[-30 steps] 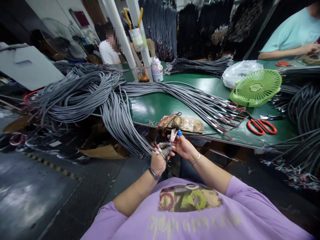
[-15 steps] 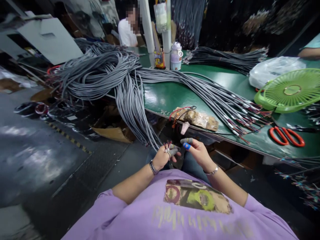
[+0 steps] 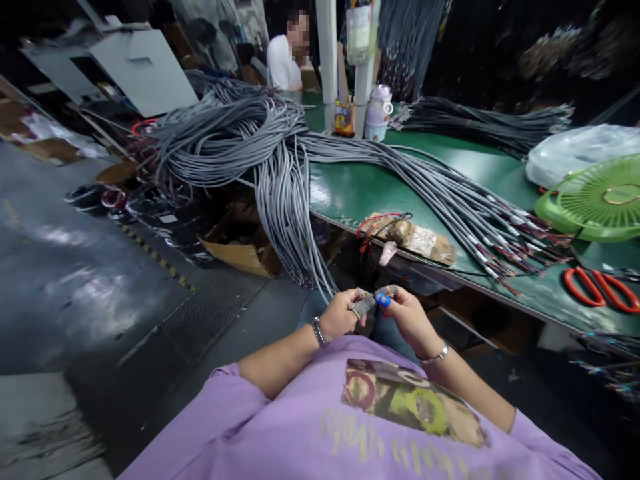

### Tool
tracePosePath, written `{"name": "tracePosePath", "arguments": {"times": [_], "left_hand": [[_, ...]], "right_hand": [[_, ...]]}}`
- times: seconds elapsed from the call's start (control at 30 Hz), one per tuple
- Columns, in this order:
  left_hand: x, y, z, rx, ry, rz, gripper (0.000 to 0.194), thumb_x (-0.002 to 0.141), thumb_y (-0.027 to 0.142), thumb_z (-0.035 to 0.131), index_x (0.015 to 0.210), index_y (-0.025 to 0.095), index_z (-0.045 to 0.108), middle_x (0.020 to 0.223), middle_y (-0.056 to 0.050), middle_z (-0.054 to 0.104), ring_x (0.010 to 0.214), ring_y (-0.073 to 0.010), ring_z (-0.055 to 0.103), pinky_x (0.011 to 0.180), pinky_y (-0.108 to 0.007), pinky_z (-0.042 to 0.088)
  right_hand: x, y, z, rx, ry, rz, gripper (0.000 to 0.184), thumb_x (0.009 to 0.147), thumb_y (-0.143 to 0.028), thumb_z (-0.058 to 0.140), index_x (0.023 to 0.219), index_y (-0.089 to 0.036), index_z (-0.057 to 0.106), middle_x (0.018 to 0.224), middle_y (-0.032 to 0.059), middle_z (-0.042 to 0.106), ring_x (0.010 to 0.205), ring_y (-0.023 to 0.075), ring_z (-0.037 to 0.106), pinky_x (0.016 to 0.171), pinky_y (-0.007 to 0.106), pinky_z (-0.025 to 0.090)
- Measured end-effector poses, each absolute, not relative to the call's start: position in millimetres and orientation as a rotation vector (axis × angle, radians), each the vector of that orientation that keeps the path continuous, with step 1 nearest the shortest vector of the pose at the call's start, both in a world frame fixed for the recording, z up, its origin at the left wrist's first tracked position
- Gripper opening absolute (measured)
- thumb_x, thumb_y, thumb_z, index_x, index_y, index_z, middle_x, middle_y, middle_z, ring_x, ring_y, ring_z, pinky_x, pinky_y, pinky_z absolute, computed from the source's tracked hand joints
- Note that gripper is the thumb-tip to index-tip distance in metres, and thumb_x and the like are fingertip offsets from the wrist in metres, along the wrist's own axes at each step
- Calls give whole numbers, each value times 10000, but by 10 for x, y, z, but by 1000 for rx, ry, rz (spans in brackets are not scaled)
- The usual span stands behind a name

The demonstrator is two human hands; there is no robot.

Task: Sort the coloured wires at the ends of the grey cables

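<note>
My left hand [image 3: 341, 313] and my right hand [image 3: 407, 315] meet just below the green table's edge [image 3: 440, 267]. Both wear finger cots, grey on the left, blue and grey on the right. Together they pinch the stripped end of a grey cable [image 3: 320, 277] from the bundle hanging off the table. The big grey cable bundle [image 3: 260, 143] drapes across the table and down to my hands. Its other ends [image 3: 510, 233] fan out with coloured wires on the table.
A brown taped block with red wires [image 3: 407, 235] sits at the table edge. A green fan [image 3: 597, 199], red scissors [image 3: 603, 288], a plastic bag [image 3: 575, 150], a bottle [image 3: 377, 113] and black cables [image 3: 480, 120] lie farther back. A person in white [image 3: 285, 57] sits behind.
My view has swung left, so the table things shifted right. My hands came closer together at the cable end, the right fingertips now touching the left.
</note>
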State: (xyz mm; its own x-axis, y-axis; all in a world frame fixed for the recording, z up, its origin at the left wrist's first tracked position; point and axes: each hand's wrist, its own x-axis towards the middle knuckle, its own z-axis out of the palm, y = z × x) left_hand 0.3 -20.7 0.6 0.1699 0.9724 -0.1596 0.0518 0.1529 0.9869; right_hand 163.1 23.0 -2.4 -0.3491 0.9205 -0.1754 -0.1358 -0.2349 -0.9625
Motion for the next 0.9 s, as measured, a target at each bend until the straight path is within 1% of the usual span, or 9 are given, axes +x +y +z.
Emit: {"name": "tracePosePath", "arguments": {"times": [0.1, 0.23, 0.3, 0.43, 0.5, 0.6, 0.73, 0.8, 0.9], "left_hand": [[-11, -219, 2, 1151, 1220, 955, 305, 785, 458, 612, 782, 157, 563, 474, 50, 543, 298, -42, 396, 311, -148, 281], [-55, -189, 39, 1105, 1173, 852, 291, 714, 409, 700, 742, 153, 565, 601, -24, 653, 442, -104, 596, 387, -166, 411], [-84, -156, 86, 1104, 1122, 777, 290, 691, 384, 727, 743, 150, 564, 616, -42, 668, 479, -127, 632, 396, -169, 427], [-114, -105, 189, 1141, 1081, 757, 296, 720, 408, 701, 721, 151, 555, 536, -12, 635, 359, -92, 552, 320, -149, 323], [-112, -101, 211, 1145, 1109, 810, 300, 732, 426, 687, 724, 156, 556, 502, 16, 612, 308, -70, 493, 305, -152, 286], [-102, -110, 200, 1125, 1154, 904, 306, 745, 442, 671, 727, 157, 561, 488, 32, 597, 294, -61, 467, 298, -155, 261], [-87, -123, 168, 994, 1167, 1040, 325, 722, 436, 691, 666, 152, 544, 525, 12, 617, 363, -83, 541, 325, -157, 324], [-76, -125, 160, 928, 1154, 1090, 321, 697, 421, 714, 658, 147, 551, 547, 1, 630, 397, -93, 568, 350, -165, 368], [-57, -126, 148, 908, 1146, 1110, 305, 687, 404, 724, 681, 146, 563, 557, -6, 642, 410, -99, 575, 365, -171, 388]], "right_hand": [[1607, 213, 4, -1058, -1165, 1765, 309, 623, -392, 788, 673, -167, 583, 549, -42, 494, 492, 81, 403, 481, 228, 347], [1627, 207, 58, -1039, -1297, 1746, 298, 614, -404, 786, 699, -166, 626, 612, -8, 578, 543, 103, 469, 513, 242, 389], [1642, 218, 104, -992, -1428, 1713, 282, 643, -407, 765, 735, -167, 651, 651, 5, 612, 569, 112, 492, 535, 249, 409], [1609, 255, 182, -933, -1508, 1663, 261, 696, -407, 728, 774, -166, 666, 658, 0, 611, 572, 102, 494, 543, 238, 413], [1567, 286, 172, -935, -1376, 1695, 278, 688, -423, 731, 753, -163, 655, 637, -10, 591, 554, 91, 486, 525, 225, 406], [1540, 352, 91, -976, -1096, 1798, 330, 671, -461, 733, 709, -153, 622, 592, -17, 569, 496, 69, 455, 483, 210, 385], [1617, 385, 13, -1012, -761, 1786, 376, 621, -474, 763, 755, -163, 598, 587, -47, 546, 462, 47, 420, 471, 198, 398], [1645, 350, 40, -1003, -827, 1836, 366, 635, -452, 761, 799, -160, 615, 633, -35, 570, 484, 49, 446, 484, 199, 412], [1605, 279, 133, -997, -1040, 1896, 365, 634, -420, 771, 845, -160, 626, 690, -20, 596, 512, 56, 470, 493, 203, 421]]}}
